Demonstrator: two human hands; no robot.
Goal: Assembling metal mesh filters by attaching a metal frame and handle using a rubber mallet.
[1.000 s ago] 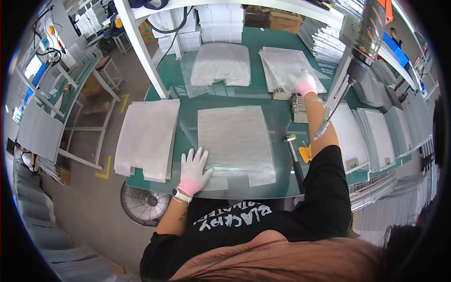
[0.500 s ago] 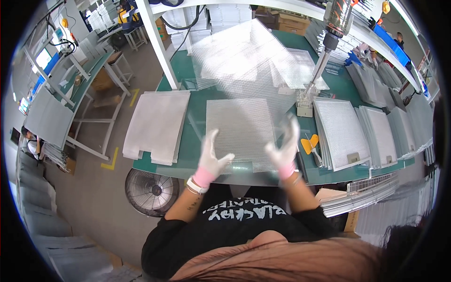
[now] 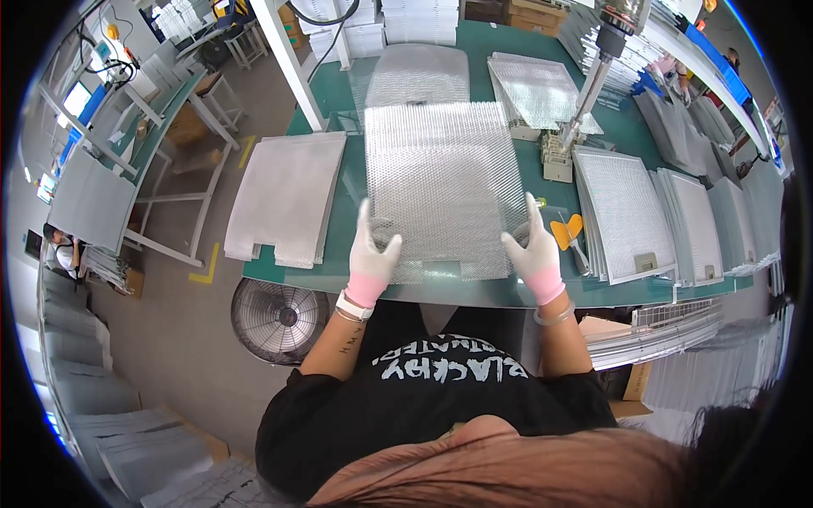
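Observation:
A silvery expanded-metal mesh sheet (image 3: 440, 157) is in front of me, with a smaller grey sheet showing through it. My left hand (image 3: 373, 254), in a white glove with a pink cuff, is at its near left edge, fingers stretched and thumb apart. Mirroring it, my right hand (image 3: 537, 254) stands open at the near right edge. Neither hand is closed round the mesh; whether the fingertips touch it I cannot tell. Right of my right hand lies an orange-headed scraper (image 3: 567, 232).
A stack of pale sheets (image 3: 292, 195) lies at the left of the green table (image 3: 343, 245). Framed mesh panels (image 3: 627, 212) stand on the right. Behind them, a hanging power driver (image 3: 611, 42) reaches down to a small block (image 3: 557, 161). A floor fan (image 3: 284, 320) is below left.
The mesh sheet, tilted and blurred at the back, has come nearer and squared up between my hands. My right hand has moved slightly right, and both hands have spread apart.

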